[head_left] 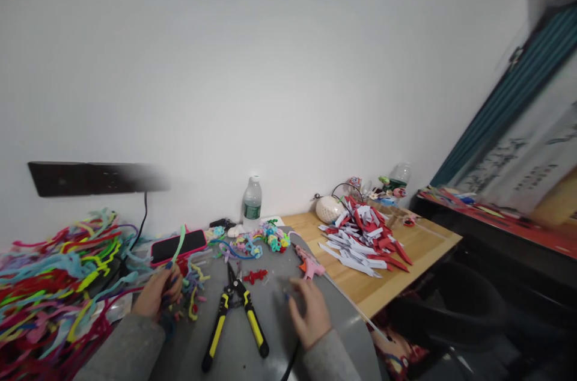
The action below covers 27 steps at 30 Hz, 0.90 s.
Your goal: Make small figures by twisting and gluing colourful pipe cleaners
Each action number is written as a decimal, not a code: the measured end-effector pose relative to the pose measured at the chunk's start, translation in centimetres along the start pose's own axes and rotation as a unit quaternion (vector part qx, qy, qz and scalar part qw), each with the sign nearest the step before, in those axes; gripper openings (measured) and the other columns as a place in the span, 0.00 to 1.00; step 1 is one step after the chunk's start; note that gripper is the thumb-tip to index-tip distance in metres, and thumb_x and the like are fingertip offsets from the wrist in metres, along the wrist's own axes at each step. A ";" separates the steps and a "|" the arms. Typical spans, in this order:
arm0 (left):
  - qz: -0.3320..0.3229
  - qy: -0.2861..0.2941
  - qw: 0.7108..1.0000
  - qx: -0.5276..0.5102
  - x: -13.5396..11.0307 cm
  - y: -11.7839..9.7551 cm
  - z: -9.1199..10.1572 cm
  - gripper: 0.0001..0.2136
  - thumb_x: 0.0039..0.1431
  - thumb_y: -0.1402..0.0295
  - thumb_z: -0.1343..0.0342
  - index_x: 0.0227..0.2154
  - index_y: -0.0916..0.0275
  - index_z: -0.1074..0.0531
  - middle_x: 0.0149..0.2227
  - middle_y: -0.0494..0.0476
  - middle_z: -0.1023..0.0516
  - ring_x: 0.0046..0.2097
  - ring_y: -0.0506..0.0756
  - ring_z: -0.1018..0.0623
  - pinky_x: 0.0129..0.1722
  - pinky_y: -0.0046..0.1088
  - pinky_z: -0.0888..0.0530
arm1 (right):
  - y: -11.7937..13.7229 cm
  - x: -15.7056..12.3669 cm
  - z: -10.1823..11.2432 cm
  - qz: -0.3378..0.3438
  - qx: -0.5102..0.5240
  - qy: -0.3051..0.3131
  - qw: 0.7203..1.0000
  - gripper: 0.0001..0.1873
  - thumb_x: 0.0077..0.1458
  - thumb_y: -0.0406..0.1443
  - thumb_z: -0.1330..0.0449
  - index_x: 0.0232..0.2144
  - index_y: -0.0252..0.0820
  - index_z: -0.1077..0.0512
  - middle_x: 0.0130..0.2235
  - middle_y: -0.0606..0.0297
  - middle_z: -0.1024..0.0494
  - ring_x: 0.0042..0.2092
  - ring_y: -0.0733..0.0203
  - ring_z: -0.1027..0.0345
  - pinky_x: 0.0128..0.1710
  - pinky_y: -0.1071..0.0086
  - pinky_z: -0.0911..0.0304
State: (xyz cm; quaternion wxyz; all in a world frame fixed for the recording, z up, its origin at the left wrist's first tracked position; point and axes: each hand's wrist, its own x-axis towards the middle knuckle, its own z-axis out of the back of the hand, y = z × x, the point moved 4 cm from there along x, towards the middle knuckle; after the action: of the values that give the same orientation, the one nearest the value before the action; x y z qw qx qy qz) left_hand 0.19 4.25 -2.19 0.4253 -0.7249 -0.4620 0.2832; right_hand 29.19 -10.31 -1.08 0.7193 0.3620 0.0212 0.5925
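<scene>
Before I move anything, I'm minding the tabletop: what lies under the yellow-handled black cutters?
Only a grey round mat shows under the yellow-handled black cutters; what the mat itself covers cannot be seen.

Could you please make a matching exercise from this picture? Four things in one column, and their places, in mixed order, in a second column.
Things:
1. yellow-handled black cutting pliers
2. clear plastic water bottle
3. pile of red and white paper strips
4. light green fuzzy pipe cleaner

Places:
A. on the light wooden table
B. held in the left hand
C. upright near the white wall
D. on the grey mat, left of the right hand

Pairs: 1-D, 2-C, 3-A, 4-B.
</scene>
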 end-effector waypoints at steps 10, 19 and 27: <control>0.001 -0.014 1.000 0.016 -0.2 -0.3 -1.0 0.19 0.45 0.53 0.46 0.13 0.61 0.43 0.07 0.40 0.49 0.11 0.43 0.50 0.11 0.21 0.41 | -6.3 -0.5 0.5 -0.029 -0.187 -0.017 0.982 0.21 0.50 0.38 0.51 0.48 0.41 0.38 0.43 0.55 0.29 0.40 0.49 0.36 0.39 0.59 0.40; -0.007 -0.015 1.000 0.024 -0.7 -0.7 -1.4 0.19 0.46 0.52 0.48 0.14 0.60 0.43 0.07 0.39 0.50 0.11 0.43 0.51 0.12 0.21 0.40 | -7.1 0.1 -0.4 -0.025 -0.225 -0.016 0.974 0.19 0.49 0.38 0.51 0.46 0.43 0.37 0.44 0.55 0.30 0.39 0.47 0.35 0.36 0.57 0.40; -0.002 -0.026 1.000 0.018 -0.7 -0.5 -1.3 0.18 0.48 0.53 0.50 0.14 0.60 0.44 0.08 0.39 0.50 0.11 0.43 0.51 0.12 0.21 0.41 | -6.5 -0.2 -1.2 0.013 -0.176 -0.017 0.984 0.26 0.45 0.32 0.52 0.50 0.41 0.42 0.41 0.55 0.31 0.41 0.47 0.36 0.37 0.59 0.40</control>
State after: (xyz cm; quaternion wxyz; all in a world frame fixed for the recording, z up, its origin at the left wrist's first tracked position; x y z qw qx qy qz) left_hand 0.76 3.29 -1.07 0.4267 -0.7087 -0.4694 0.3088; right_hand 33.99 -10.10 -5.60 0.7639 0.2402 -0.1000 0.5906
